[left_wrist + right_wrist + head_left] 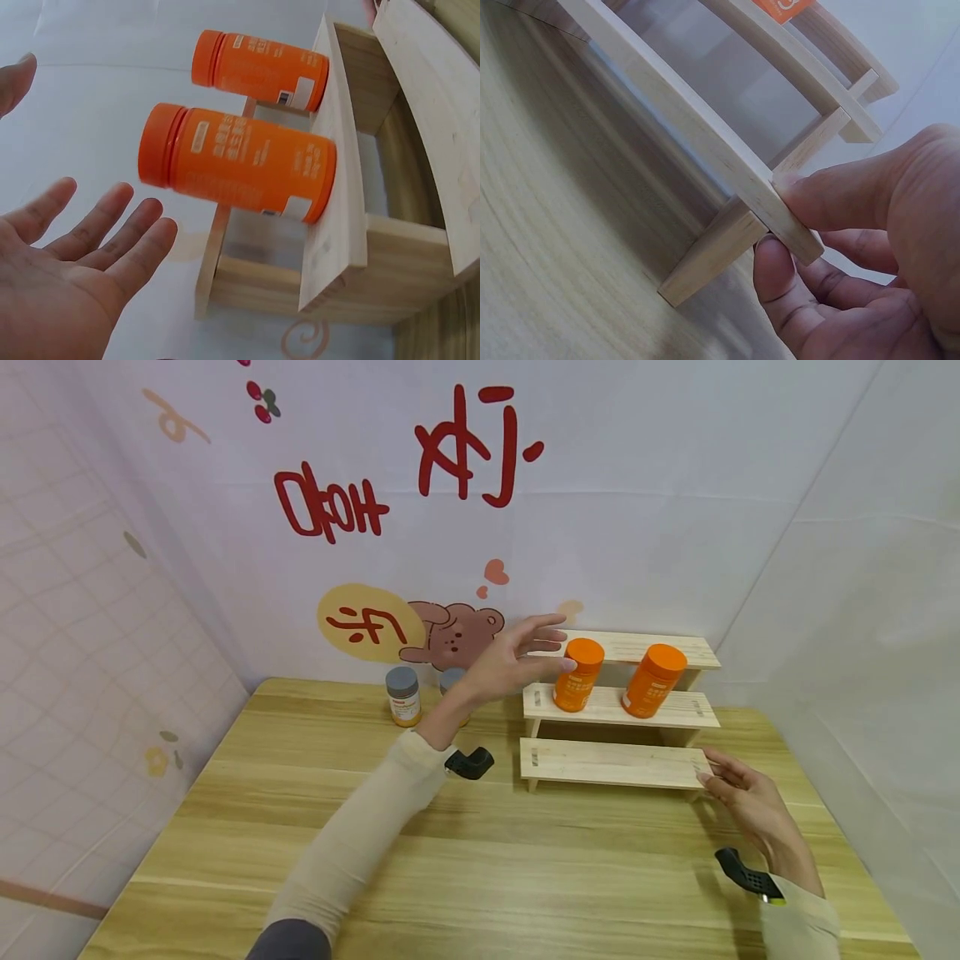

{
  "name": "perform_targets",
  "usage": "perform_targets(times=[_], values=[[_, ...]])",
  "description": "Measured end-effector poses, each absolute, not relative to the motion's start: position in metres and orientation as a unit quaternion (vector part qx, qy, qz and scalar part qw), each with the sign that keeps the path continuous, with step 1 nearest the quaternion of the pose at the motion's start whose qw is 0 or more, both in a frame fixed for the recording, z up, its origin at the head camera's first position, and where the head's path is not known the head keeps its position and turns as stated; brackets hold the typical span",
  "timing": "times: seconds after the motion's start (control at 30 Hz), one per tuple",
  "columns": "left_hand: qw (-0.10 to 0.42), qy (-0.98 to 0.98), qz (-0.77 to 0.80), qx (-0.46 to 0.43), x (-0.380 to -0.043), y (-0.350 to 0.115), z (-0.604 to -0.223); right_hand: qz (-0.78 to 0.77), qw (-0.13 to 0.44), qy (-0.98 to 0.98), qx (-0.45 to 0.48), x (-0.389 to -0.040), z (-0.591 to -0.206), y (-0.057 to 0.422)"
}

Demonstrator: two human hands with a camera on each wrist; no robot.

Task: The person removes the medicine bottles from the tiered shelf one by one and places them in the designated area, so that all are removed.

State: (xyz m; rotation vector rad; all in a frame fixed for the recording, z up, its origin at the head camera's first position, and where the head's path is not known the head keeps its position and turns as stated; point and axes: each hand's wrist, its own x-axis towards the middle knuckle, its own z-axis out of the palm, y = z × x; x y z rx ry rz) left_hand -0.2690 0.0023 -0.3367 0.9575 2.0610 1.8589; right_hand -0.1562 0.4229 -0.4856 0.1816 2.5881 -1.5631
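Observation:
A three-step wooden rack (pixel 611 762) stands against the back wall. Two orange bottles sit upright on its middle step, the left bottle (pixel 573 687) and the right bottle (pixel 655 681). My left hand (pixel 506 667) is raised beside the left bottle with its fingers spread. In the left wrist view a gap shows between those fingers and the near orange bottle (pixel 240 165). My right hand (pixel 750 802) pinches the right end of the bottom step. In the right wrist view, the thumb lies on top of the board (pixel 705 142) and fingers are beneath it.
Left of the rack, a grey-capped bottle (pixel 403 697) stands at the back of the wooden table (pixel 525 868). A second grey-capped bottle (pixel 452 679) is partly hidden by my left arm. Patterned cloth walls enclose the back and sides.

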Motion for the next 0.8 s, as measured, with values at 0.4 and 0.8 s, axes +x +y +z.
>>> perform_targets(times=[0.4,0.8], values=[[0.113,0.713,0.626,0.295,-0.28,0.029,-0.342,-0.514,0.052,0.854,0.062,-0.157,-0.485,0.423],[0.121,0.742,0.605,0.263,-0.292,0.049,-0.357,-0.516,0.051,0.853,0.064,-0.158,-0.486,0.424]])
